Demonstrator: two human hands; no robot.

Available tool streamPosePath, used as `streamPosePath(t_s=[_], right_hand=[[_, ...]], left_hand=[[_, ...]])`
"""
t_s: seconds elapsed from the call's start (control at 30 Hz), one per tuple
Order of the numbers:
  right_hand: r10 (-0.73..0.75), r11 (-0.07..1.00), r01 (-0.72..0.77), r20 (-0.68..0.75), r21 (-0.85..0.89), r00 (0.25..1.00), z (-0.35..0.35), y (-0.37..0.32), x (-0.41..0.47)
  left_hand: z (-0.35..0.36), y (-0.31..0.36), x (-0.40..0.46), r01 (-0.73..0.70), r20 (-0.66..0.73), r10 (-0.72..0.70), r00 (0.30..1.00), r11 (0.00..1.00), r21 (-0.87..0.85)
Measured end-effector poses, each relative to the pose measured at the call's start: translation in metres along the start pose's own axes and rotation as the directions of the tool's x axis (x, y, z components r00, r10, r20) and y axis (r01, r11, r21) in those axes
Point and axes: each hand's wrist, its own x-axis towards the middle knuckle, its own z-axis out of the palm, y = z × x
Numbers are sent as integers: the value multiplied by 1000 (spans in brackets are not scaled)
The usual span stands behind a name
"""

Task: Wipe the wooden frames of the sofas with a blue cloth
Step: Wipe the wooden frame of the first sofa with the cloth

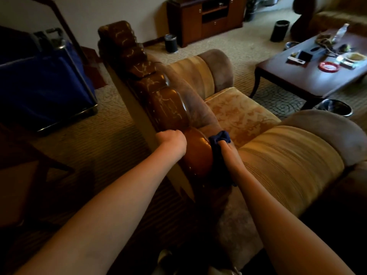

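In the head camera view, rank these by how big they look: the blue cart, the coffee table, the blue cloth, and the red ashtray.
Largest to smallest as they look:
1. blue cart
2. coffee table, close to the cart; it lies farther off, so true size is unsure
3. blue cloth, partly hidden by the right hand
4. red ashtray

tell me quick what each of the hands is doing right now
Left hand: fingers curled over the top of the wooden frame, gripping it.
Right hand: holding the blue cloth against the frame's inner side.

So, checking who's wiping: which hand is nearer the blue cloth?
Right. The right hand holds the blue cloth; the left hand rests across the wooden frame.
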Motion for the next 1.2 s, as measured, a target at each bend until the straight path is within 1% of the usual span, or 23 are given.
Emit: streamPosePath(t_s=[0.1,0.17,0.23,0.3,0.37,0.43,0.47,0.5,0.53,0.57,0.6,0.63,0.67,0.73,0.77,0.87,0.93,1.0,1.03,1.1,1.2], right_hand=[[64,997,-60,-93,44,994,-3,16,-10],[127,990,-116,-142,80,982,-3,32,-15],[159,985,-137,-237,109,958,2,46,-21],[158,982,-110,-350,153,923,15,48,-28],[123,985,-51,-468,164,875,32,45,-36],[47,992,27,-572,120,819,50,35,-45],[-7,995,69,-607,79,794,59,29,-48],[-81,994,106,-627,2,775,67,22,-50],[-182,983,135,-625,-122,759,75,14,-51],[-285,950,136,-594,-282,752,82,6,-50],[-372,888,121,-537,-445,757,89,-2,-49],[-415,820,93,-475,-565,776,95,-9,-46],[-427,766,69,-426,-639,798,99,-15,-42],[-398,712,30,-368,-702,840,105,-23,-35],[-384,694,15,-352,-720,854,108,-27,-31],[-368,620,-16,-308,-785,877,109,-36,-18],[-341,601,-27,-287,-799,895,106,-46,-7],[-282,611,-51,-278,-790,918,100,-56,4],[-245,616,-65,-270,-785,931,97,-61,8],[-192,625,-80,-251,-777,949,90,-67,16],[-96,678,-90,-209,-730,973,79,-72,33]], left_hand=[[-3,-1,-2,-147,-60,161,985,971,189],[-3,-5,0,-246,-84,277,957,931,268],[-3,-9,2,-316,-98,357,929,903,291],[-2,-15,6,-370,-101,411,906,885,281],[-1,-21,8,-423,-101,460,882,869,259],[-3,-27,10,-485,-87,518,851,839,248],[-4,-29,11,-518,-79,549,832,819,248],[-7,-32,11,-547,-79,580,811,799,249],[-11,-36,12,-572,-96,607,789,782,247],[-16,-39,13,-592,-131,629,766,770,237],[-21,-42,14,-607,-181,647,741,760,230],[-26,-46,15,-621,-240,664,708,747,237],[-30,-49,17,-635,-298,686,664,728,259],[-38,-52,23,-658,-377,725,576,685,312],[-42,-54,28,-664,-401,735,547,672,326],[-48,-54,42,-672,-435,744,507,658,341],[-51,-51,53,-672,-426,762,487,639,375],[-56,-48,64,-675,-388,781,490,621,398],[-59,-46,68,-675,-360,785,505,618,403],[-67,-42,78,-663,-297,778,554,628,408],[-77,-34,90,-628,-242,715,656,694,352]])
